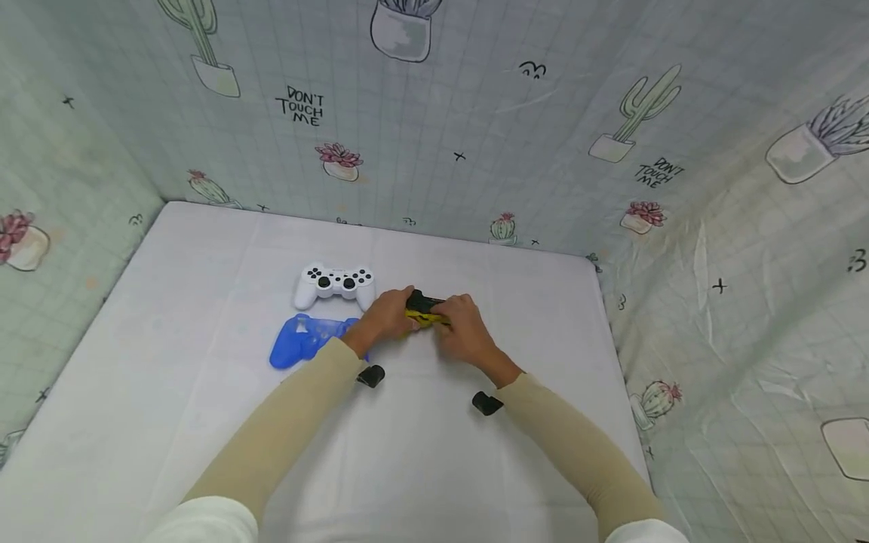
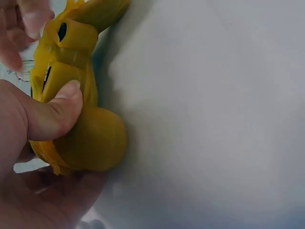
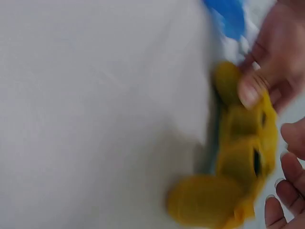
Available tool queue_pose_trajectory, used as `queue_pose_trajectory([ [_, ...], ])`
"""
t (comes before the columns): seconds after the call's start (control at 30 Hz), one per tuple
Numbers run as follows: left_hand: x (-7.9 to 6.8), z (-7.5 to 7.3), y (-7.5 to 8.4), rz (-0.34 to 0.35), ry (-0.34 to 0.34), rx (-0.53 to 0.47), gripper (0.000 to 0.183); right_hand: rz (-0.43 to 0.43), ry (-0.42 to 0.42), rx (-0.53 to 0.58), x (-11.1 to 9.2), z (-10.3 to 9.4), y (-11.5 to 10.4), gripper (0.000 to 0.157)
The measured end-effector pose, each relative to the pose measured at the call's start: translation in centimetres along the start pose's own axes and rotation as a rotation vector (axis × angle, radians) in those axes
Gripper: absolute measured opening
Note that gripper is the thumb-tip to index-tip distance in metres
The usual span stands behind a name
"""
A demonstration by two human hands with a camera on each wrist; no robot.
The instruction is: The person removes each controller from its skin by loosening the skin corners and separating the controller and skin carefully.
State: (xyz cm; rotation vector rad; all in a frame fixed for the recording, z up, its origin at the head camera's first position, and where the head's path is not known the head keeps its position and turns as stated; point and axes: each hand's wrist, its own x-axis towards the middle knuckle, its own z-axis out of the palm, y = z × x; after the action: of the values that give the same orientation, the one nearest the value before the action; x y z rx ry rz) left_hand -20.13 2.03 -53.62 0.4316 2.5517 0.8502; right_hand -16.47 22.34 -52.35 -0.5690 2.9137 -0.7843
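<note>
A dark game controller (image 1: 422, 303) partly inside a yellow rubbery cover (image 2: 95, 138) is held over the white table. My left hand (image 1: 388, 315) grips one end of it, thumb pressed on the yellow cover and fingers underneath in the left wrist view. Beside the other end is my right hand (image 1: 465, 330). In the right wrist view, the fingers (image 3: 289, 183) of that hand are loosely bent and a little apart from the cover. Dark openings show along the cover's edge. The right wrist view is blurred.
A white game controller (image 1: 304, 296) lies on the table (image 1: 204, 302) to the left. In front of it lies a blue controller cover (image 1: 288, 348), partly hidden by the left forearm. Small black devices (image 1: 371, 375) sit by both wrists. Patterned curtains (image 1: 441, 113) surround the table's back and sides.
</note>
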Motion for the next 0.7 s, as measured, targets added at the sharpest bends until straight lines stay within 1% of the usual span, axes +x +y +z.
queue_pose_trajectory([
  [0.07, -0.1, 0.1, -0.2, -0.004, 0.016, -0.02, 0.085, 0.088, 0.047, 0.1, -0.5, -0.8, 1.2, 0.03],
  [0.13, -0.4, 0.6, -0.4, -0.014, 0.048, -0.057, 0.083, 0.187, 0.074, 0.168, -1.2, -1.4, 2.5, 0.033],
  [0.17, -0.6, 0.9, -0.5, -0.022, 0.069, -0.067, 0.082, 0.233, 0.07, 0.189, -1.5, -1.6, 3.1, 0.035],
  [0.2, -0.8, 1.1, -0.6, -0.028, 0.097, -0.077, 0.08, 0.266, 0.049, 0.202, -1.8, -1.8, 3.6, 0.036],
  [0.27, -1.3, 1.7, -0.8, -0.03, 0.159, -0.08, 0.076, 0.303, -0.015, 0.221, -2.3, -1.7, 4.4, 0.043],
  [0.33, -1.7, 2.2, -0.8, -0.029, 0.208, -0.053, 0.072, 0.312, -0.062, 0.232, -2.7, -1.4, 4.8, 0.048],
  [0.4, -2.1, 2.4, -0.9, -0.021, 0.24, -0.039, 0.069, 0.304, -0.083, 0.212, -3.0, -0.9, 5.0, 0.052],
  [0.43, -2.3, 2.5, -0.9, -0.018, 0.246, -0.034, 0.068, 0.299, -0.083, 0.192, -3.0, -0.7, 5.1, 0.052],
  [0.5, -2.6, 2.4, -0.8, -0.008, 0.238, -0.028, 0.067, 0.277, -0.072, 0.151, -3.1, -0.4, 5.2, 0.05],
  [0.57, -2.7, 2.4, -0.8, 0.001, 0.225, -0.033, 0.069, 0.253, -0.068, 0.089, -3.1, -0.2, 5.4, 0.045],
  [0.7, -2.9, 2.4, -0.8, -0.007, 0.247, -0.024, 0.067, 0.172, -0.081, -0.001, -2.7, -0.6, 5.8, 0.034],
])
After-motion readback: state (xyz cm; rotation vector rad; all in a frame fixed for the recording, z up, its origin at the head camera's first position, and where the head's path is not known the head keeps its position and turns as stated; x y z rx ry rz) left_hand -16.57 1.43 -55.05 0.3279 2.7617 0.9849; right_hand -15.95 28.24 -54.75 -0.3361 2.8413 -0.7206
